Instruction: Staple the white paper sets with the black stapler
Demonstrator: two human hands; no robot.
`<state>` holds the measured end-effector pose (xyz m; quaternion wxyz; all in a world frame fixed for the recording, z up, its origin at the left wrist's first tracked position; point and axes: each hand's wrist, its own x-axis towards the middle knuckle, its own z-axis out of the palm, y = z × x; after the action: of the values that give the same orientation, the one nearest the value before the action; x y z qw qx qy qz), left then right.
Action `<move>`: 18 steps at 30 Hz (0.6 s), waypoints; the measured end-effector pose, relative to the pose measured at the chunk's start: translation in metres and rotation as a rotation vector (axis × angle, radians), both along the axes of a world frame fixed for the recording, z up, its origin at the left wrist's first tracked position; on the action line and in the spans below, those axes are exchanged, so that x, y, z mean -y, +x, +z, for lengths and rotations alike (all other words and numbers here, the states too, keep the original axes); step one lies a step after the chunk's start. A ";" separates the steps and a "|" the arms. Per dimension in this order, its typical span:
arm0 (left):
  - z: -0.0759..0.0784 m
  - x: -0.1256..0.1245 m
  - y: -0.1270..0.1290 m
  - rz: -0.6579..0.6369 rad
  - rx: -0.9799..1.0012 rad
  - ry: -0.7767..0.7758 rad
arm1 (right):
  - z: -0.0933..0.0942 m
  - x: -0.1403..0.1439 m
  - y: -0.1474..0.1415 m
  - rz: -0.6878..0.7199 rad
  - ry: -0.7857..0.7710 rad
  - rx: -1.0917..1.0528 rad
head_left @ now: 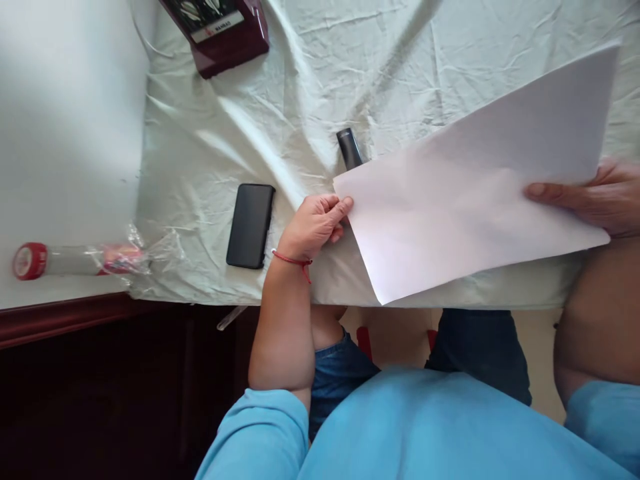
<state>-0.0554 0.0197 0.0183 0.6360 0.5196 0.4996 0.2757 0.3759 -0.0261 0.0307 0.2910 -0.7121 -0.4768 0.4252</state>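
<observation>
Your blue shirt (425,427) fills the foreground, above it the cloth-covered table (300,87). You hold a white paper sheet (475,200) over its near edge, long axis rising rightward: left hand (313,227) pinches the left corner, right hand (595,197) grips the right edge. Phone (251,225) lies just left; dark tube (349,148) pokes out behind the sheet. A maroon box (220,30) bears lettering too small to read.

Smooth matt paper sheet (475,193), wrinkled cloth cover (280,107), glossy black phone (251,225)
</observation>
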 end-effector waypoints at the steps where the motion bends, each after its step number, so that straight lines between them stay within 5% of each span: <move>1: -0.001 0.000 0.000 -0.010 -0.013 -0.004 | -0.001 -0.001 0.003 0.038 -0.124 0.026; 3: -0.003 0.000 -0.001 -0.024 -0.025 0.003 | -0.003 -0.001 0.008 0.085 -0.271 0.074; 8: -0.001 0.000 -0.005 -0.069 -0.068 0.049 | -0.009 0.002 0.017 0.150 -0.325 -0.028; 14: 0.012 0.008 0.001 -0.180 -0.321 0.196 | -0.010 -0.003 0.014 0.097 -0.530 -0.055; 18: 0.013 0.008 0.004 -0.210 -0.424 0.289 | -0.008 -0.006 0.009 0.075 -0.434 -0.089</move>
<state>-0.0510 0.0117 0.0311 0.4616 0.6998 0.5207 0.1616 0.3851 -0.0200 0.0223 0.1358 -0.7203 -0.3870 0.5594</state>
